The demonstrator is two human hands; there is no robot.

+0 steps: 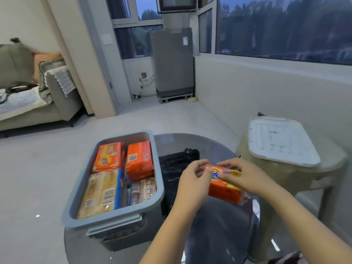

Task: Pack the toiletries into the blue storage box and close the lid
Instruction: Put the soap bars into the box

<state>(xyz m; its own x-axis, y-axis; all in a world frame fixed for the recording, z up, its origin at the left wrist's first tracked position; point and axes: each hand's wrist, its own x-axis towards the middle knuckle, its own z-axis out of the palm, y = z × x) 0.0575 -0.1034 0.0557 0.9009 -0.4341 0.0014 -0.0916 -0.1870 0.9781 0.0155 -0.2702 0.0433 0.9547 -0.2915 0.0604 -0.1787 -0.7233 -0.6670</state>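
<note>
A: Orange soap pack (224,184) status?

B: Both hands, left hand (192,180) and right hand (245,177), pinch it above the glass bench (190,141), right of the blue storage box (114,216).

A: Hazard?

B: Box nearly full; pack may sit proud and block the lid (282,141).

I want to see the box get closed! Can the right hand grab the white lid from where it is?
Probably not yet. The right hand is busy holding the orange soap pack with the left hand. Nothing blocks the way to the white lid on the stool beside it.
</note>
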